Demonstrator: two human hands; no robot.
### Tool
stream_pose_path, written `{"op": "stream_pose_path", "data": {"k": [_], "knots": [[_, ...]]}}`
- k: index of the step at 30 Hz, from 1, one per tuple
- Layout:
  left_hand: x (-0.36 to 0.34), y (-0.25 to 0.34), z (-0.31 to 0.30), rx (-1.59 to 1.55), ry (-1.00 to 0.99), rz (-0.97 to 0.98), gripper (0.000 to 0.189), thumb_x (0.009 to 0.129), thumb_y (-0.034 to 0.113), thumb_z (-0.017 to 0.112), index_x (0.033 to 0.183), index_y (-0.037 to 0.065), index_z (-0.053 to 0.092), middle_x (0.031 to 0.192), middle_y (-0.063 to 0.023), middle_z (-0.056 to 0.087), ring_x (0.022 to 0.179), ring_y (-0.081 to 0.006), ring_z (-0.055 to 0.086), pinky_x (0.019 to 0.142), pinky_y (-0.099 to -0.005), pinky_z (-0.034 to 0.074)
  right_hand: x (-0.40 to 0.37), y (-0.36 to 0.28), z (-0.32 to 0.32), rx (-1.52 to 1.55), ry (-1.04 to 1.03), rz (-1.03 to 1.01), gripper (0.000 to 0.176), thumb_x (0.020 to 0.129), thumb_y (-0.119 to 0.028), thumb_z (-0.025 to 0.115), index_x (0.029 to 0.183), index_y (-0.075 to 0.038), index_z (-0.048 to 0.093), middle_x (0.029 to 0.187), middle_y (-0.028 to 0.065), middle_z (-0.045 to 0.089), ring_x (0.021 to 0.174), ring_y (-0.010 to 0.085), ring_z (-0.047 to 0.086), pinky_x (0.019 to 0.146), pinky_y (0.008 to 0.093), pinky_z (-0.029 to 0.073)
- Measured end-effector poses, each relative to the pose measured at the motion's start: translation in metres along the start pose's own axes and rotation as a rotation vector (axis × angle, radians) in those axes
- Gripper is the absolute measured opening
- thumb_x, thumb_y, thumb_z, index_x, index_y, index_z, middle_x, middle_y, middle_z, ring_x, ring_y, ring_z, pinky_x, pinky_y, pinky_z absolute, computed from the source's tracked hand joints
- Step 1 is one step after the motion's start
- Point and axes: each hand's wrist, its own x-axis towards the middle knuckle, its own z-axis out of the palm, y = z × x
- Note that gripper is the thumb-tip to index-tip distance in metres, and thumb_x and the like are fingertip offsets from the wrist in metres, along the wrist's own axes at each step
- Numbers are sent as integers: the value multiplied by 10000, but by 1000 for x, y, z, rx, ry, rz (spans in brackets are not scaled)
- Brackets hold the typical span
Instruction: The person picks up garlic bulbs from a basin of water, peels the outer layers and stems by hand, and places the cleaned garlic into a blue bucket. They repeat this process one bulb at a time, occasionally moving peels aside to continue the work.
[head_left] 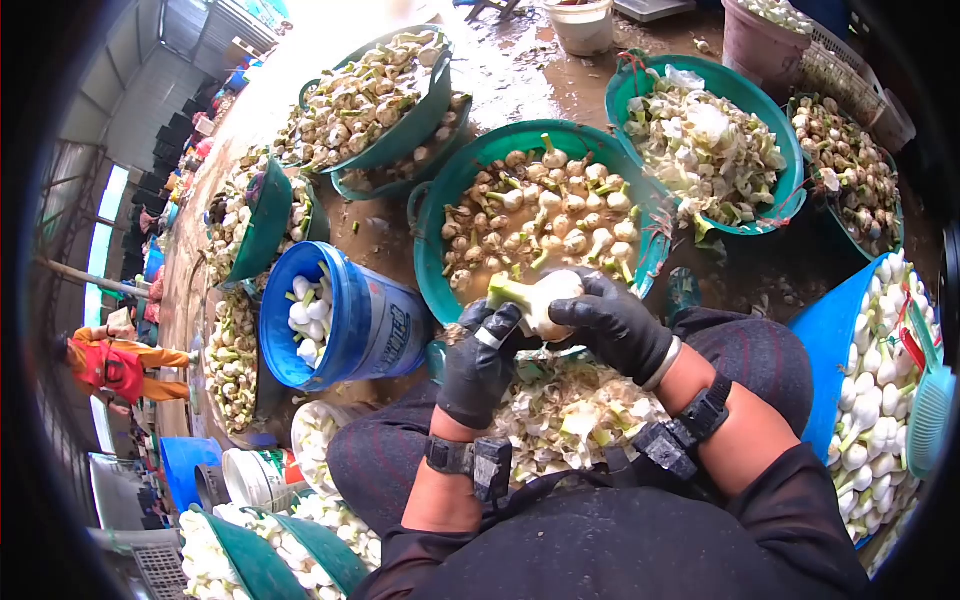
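Observation:
Both my hands wear black gloves and meet in front of my chest. A white garlic bulb with a short green stem is between them. My right hand has its fingers wrapped round the bulb's right side. My left hand is closed below the stem, at the bulb's left; its fingertips are partly hidden. Just beyond lies a green tub of muddy water with many unpeeled garlic bulbs. Beneath my hands, between my knees, is a heap of peeled skins.
A blue bucket with white bulbs stands at the left. Another green tub at the upper right holds skins. White bulbs fill a blue container at the right. More tubs of garlic line the left. A person in orange is at the far left.

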Motion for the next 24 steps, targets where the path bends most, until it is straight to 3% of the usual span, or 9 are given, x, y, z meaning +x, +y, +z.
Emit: {"op": "stream_pose_path", "data": {"k": [1, 4, 5, 7, 8, 11, 13, 19, 24], "knots": [[1, 2, 7, -694, 105, -370, 209, 803, -56, 540, 985, 30, 596, 876, -116, 609, 808, -236, 602, 682, -343, 511, 2, -1, 0, -78, 1, -81, 577, 719, -197, 717, 1190, 7, 452, 1020, 75, 580, 908, 162, 573, 795, 289, 482], [-4, -32, 0, -387, -11, -155, 178, 858, 6, 522, 1022, 31, 587, 928, -98, 604, 844, -204, 586, 730, -319, 502, 2, 0, -3, -114, -8, -93, 579, 692, -180, 737, 1170, 5, 468, 1014, 74, 578, 931, 168, 557, 819, 291, 468], [-5, -51, -12, 270, -116, 165, 161, 882, 118, 525, 1025, 44, 534, 935, -74, 574, 859, -175, 586, 774, -315, 499, 2, 1, -1, -188, 36, -106, 548, 692, -164, 717, 1157, 3, 480, 1003, 77, 580, 913, 177, 569, 811, 294, 477], [-10, -25, -7, 232, -90, 97, 184, 823, 52, 565, 1002, 11, 580, 909, -76, 593, 753, -152, 602, 680, -268, 508, -1, -5, 4, -68, -16, -20, 514, 702, -166, 663, 1153, 3, 482, 993, 86, 581, 865, 191, 596, 750, 300, 513], [-1, -32, -10, -442, -80, -311, 205, 811, 28, 569, 1015, 5, 582, 885, -62, 605, 776, -140, 602, 670, -260, 498, 0, -3, 0, -49, -60, -3, 451, 731, -204, 639, 1116, -11, 507, 949, 82, 588, 840, 184, 599, 716, 316, 524], [-1, -23, -12, -201, -19, -294, 205, 805, 55, 589, 1008, 21, 593, 870, -48, 615, 775, -146, 600, 708, -258, 476, -5, -3, 1, 229, -28, 279, 388, 773, -291, 615, 1061, -39, 549, 877, 113, 610, 770, 233, 617, 675, 368, 537], [1, -27, -23, 649, -87, 291, 189, 802, 78, 594, 987, 40, 612, 876, -58, 614, 783, -161, 596, 733, -275, 470, -11, -10, 5, 339, -166, 510, 421, 777, -305, 617, 1071, -13, 541, 896, 137, 617, 784, 280, 623, 685, 405, 539], [-1, -32, -18, -499, -119, -133, 354, 865, 131, 561, 1193, 22, 487, 1018, -63, 573, 950, -142, 561, 797, -263, 471, -15, -4, 12, 269, -240, 399, 524, 766, -300, 617, 1146, 31, 472, 964, 183, 601, 830, 311, 615, 746, 437, 511], [-23, -22, -26, -471, -82, -340, 376, 884, 126, 532, 1230, 4, 449, 1061, -87, 544, 923, -149, 576, 768, -272, 487, -11, -8, 19, 266, -121, 172, 521, 758, -279, 619, 1195, -50, 450, 1109, 125, 539, 976, 279, 562, 807, 453, 501]]}}
